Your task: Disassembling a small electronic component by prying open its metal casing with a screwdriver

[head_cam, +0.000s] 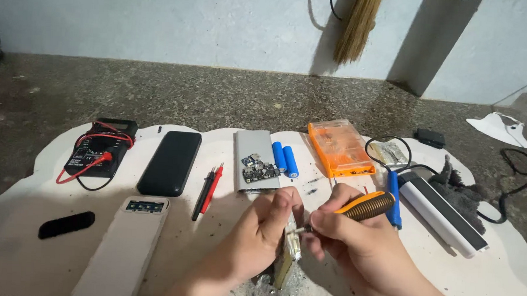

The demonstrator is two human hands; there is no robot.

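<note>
Near the worktop's (pixel 388 272) front, the left hand (pixel 266 225) clamps a flat pack (pixel 286 258) upright while the right hand (pixel 354 235) grips a screwdriver (pixel 364 207), tip at its top edge.

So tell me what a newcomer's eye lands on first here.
First, the two hands low in the middle: the left hand steadies a flat metallic part while the right hand works at it with an orange-handled tool. Behind them, an orange plastic case and two blue cylindrical cells stand out on the white mat. At far left lies a black multimeter with red leads.
</note>
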